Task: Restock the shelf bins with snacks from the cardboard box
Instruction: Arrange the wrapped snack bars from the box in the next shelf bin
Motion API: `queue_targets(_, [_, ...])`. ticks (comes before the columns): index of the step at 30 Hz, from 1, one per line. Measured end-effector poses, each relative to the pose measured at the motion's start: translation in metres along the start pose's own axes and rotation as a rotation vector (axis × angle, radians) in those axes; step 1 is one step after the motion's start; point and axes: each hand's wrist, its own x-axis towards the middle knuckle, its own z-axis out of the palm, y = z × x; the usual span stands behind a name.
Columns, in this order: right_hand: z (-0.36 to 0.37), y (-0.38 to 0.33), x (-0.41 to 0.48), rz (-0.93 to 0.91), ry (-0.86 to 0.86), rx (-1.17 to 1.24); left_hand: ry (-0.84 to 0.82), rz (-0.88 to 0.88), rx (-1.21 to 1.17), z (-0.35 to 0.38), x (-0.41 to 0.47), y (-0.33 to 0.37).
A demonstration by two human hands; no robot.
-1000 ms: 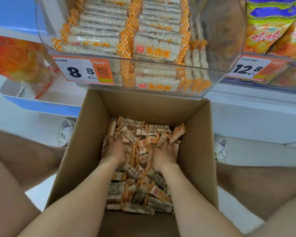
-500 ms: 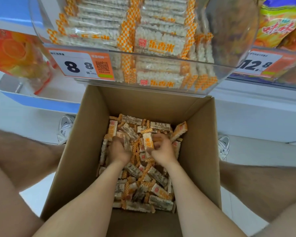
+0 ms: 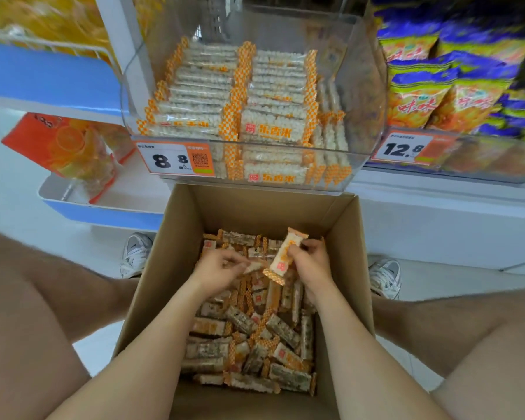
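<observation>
An open cardboard box sits on the floor between my knees, holding several orange-and-white wrapped snack bars. Inside the box, my right hand grips one snack bar, lifted and tilted above the pile. Close beside it, my left hand pinches the end of another bar. Straight above the box, a clear plastic shelf bin holds neat rows of the same bars, with an orange 8.8 price tag on its front.
A bin of yellow and purple snack bags stands to the right, with a 12.8 price tag. Left is a blue-edged shelf with an orange packet. My knees and white shoes flank the box.
Both hands have come up out of the pile. My right hand has lifted a bar clear of the others, and my left hand now pinches a second one.
</observation>
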Motion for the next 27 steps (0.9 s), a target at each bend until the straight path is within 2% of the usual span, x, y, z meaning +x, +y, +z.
queue_targets(4, [-0.007,-0.023,-0.012,-0.069,-0.043,0.125,0.056,0.147,0.149,-0.021,-0.014,0.03])
queue_targets(8, [-0.013,-0.038,-0.03,-0.052,-0.154,0.184,0.103,0.259,0.096,-0.032,-0.028,0.051])
queue_targets(13, [-0.018,-0.054,-0.045,-0.103,-0.148,0.228,0.09,0.322,-0.011,-0.047,-0.045,0.075])
queue_targets(17, [-0.023,-0.07,-0.057,-0.138,-0.18,0.294,0.16,0.265,-0.094,-0.059,-0.054,0.089])
queue_targets(22, [-0.028,-0.084,-0.077,-0.08,-0.352,0.325,0.328,0.135,-0.405,-0.059,-0.067,0.098])
queue_targets(24, [-0.028,-0.086,-0.086,-0.078,-0.429,0.283,0.236,0.089,-0.507,-0.054,-0.073,0.102])
queue_targets(27, [-0.028,-0.088,-0.098,-0.098,-0.505,0.225,-0.044,0.109,-0.574,-0.051,-0.087,0.11])
